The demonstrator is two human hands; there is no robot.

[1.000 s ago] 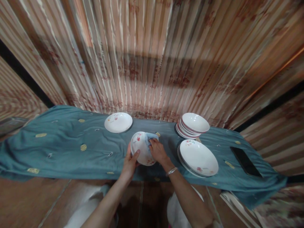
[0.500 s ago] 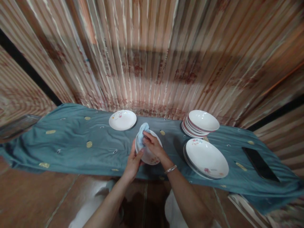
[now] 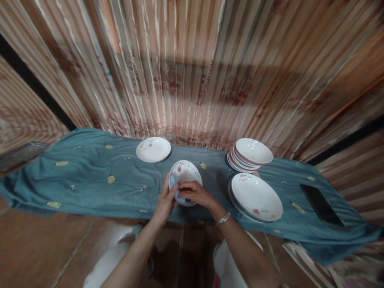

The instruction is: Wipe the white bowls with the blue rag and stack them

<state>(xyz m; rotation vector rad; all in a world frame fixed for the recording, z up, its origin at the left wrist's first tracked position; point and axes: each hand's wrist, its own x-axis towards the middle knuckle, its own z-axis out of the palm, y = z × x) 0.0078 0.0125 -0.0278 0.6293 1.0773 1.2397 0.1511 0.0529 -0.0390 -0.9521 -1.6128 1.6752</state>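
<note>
A white plate (image 3: pixel 189 170) with red flowers near its rim is tilted between my hands, above the front part of the cloth-covered table. My left hand (image 3: pixel 166 199) grips its left edge, thumb on top. Pressed against the plate's lower left inner side is a light blue cloth (image 3: pixel 176 191), bunched under the curled fingers of my right hand (image 3: pixel 195 193). A silver bangle sits on my right wrist. Part of the cloth is hidden by my fingers.
Another flowered plate (image 3: pixel 153 150) lies at the back. On the right stand a stack of bowls (image 3: pixel 253 151), a stack of larger plates (image 3: pixel 257 196) and a black phone (image 3: pixel 321 205). The teal tablecloth (image 3: pixel 90 180) hangs over the front edge; a striped curtain (image 3: pixel 186 80) rises behind.
My right hand has moved the blue cloth from the plate's far upper edge down to its lower left side. The flowers now show at the top of the plate, so it has turned.
</note>
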